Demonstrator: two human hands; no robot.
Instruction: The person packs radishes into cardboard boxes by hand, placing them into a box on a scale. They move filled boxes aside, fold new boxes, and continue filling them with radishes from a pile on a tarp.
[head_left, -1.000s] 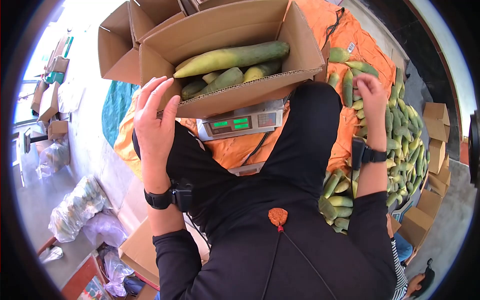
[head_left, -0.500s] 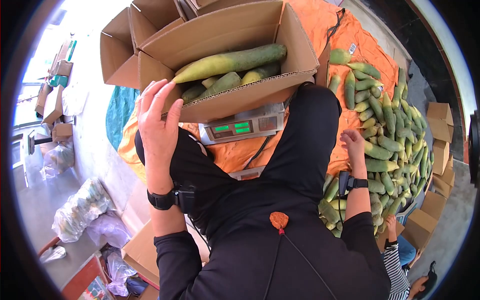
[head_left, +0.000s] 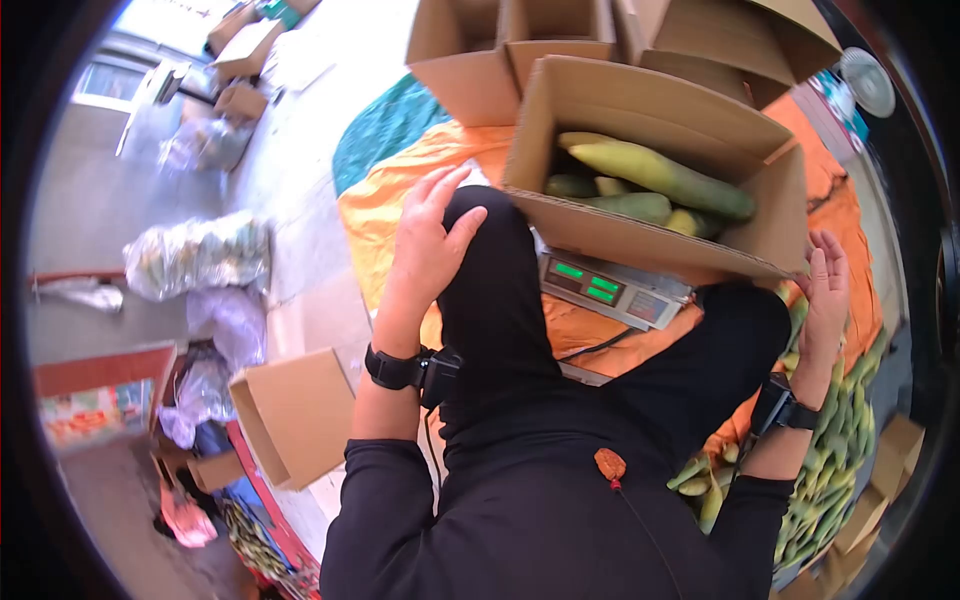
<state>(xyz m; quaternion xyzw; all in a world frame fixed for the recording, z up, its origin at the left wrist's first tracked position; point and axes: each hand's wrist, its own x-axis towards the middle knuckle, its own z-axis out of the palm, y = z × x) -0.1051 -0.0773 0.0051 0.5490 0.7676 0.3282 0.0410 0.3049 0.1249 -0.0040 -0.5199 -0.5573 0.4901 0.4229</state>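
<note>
A cardboard box (head_left: 640,235) sits on a digital scale (head_left: 605,290) with lit green displays, in front of my knees. Inside lie several green radishes (head_left: 665,180), one long pale-green one on top. My left hand (head_left: 430,235), fingers spread and holding nothing, is by my left knee, left of the box. At the box's near right corner is my right hand (head_left: 825,285), its fingers stretched upward right beside the cardboard. Both wrists wear black straps with small devices.
More open cardboard boxes (head_left: 460,60) stand behind the scale. A large heap of green radishes (head_left: 825,470) lies on my right. An orange sheet (head_left: 390,215) covers the floor. Bagged goods (head_left: 200,255) and an open box (head_left: 295,415) are on the left.
My view has turned, so the box appears further right and lower. The left hand has come off the box's left corner; the right has moved from beside my leg up to its right corner.
</note>
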